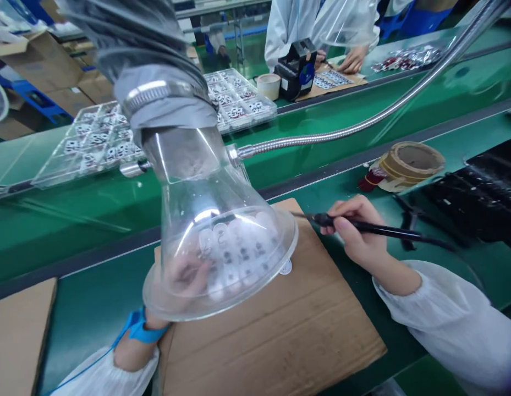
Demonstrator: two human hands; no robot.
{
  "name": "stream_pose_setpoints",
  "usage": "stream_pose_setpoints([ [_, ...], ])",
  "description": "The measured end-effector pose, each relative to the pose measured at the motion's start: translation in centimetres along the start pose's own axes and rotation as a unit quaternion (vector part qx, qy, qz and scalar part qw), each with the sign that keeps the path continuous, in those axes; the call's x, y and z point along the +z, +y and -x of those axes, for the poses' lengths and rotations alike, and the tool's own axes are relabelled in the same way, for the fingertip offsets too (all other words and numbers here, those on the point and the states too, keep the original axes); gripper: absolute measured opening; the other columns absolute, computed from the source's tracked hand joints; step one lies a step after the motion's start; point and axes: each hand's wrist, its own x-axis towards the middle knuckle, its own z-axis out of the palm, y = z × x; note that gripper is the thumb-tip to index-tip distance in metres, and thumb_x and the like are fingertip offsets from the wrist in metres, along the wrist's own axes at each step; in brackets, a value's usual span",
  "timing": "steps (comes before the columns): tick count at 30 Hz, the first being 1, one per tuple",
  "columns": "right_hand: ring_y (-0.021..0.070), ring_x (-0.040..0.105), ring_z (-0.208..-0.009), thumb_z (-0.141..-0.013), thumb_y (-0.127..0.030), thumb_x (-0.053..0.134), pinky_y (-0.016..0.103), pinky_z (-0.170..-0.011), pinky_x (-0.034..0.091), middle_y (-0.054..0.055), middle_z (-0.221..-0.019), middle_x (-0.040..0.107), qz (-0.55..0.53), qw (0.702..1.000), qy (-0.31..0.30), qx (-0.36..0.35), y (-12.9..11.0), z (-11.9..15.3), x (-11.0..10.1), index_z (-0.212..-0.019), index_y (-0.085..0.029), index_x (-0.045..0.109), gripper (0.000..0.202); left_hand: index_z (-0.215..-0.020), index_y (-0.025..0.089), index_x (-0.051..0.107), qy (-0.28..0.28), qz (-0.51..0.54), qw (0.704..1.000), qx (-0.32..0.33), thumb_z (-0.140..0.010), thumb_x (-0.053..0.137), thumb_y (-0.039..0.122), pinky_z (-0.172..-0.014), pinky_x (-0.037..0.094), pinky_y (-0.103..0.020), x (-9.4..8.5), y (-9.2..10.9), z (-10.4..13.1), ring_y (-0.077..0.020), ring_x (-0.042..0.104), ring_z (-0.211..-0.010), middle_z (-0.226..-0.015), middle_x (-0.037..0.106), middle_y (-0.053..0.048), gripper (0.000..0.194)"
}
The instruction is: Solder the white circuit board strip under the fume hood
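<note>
A clear fume hood (pixel 222 242) on a grey hose hangs over a cardboard sheet (pixel 288 324). Through the hood I see a row of small white parts (pixel 238 247) lying on the cardboard. My left hand (pixel 185 275), blurred behind the plastic, rests at the left end of those parts; a blue wrist strap (pixel 142 329) circles its wrist. My right hand (pixel 356 231) grips a black soldering iron (pixel 383 229) like a pen, its thin tip reaching toward the hood's right rim.
Clear trays of small parts (pixel 102 137) sit on the green conveyor beyond. A tape roll (pixel 410 162) and black trays (pixel 482 192) lie to the right. Another person's hands (pixel 352 60) work at the far bench by a black device (pixel 296 69). A second cardboard sheet (pixel 18 335) lies at left.
</note>
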Motion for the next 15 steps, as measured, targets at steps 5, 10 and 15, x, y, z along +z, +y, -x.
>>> stream_pose_setpoints([
  [5,0.0186,0.059,-0.056,-0.104,-0.047,0.069,0.034,-0.048,0.042,0.002,-0.069,0.062,-0.011,0.998,-0.059,0.024,0.5,0.8,-0.9,-0.093,-0.029,0.064,0.022,-0.065,0.020,0.067,-0.020,0.006,0.999,0.048,-0.096,0.066,0.044,-0.047,0.046,-0.023,-0.6,0.5,-0.2,-0.0119,0.056,-0.048,-0.057,0.064,0.002,0.039],
  [10,0.0183,0.056,-0.053,-0.101,-0.054,0.072,0.035,-0.049,0.041,0.002,-0.069,0.063,0.019,0.995,-0.086,0.048,0.8,0.7,-0.9,-0.091,-0.030,0.065,0.027,-0.062,0.022,0.067,-0.022,-0.005,0.999,0.045,-0.095,0.066,0.053,-0.047,0.044,-0.024,-0.8,0.9,-0.5,-0.0118,0.055,-0.047,-0.056,0.065,0.001,0.045],
  [15,0.0197,0.060,-0.060,-0.101,-0.055,0.070,0.036,-0.053,0.045,0.004,-0.077,0.068,0.062,0.992,-0.105,0.044,1.2,1.2,-1.3,-0.094,-0.029,0.068,0.026,-0.062,0.022,0.066,-0.004,0.001,0.998,0.065,-0.096,0.067,0.047,-0.048,0.046,-0.023,-0.6,0.2,-0.1,-0.0122,0.058,-0.049,-0.056,0.064,0.002,0.043],
])
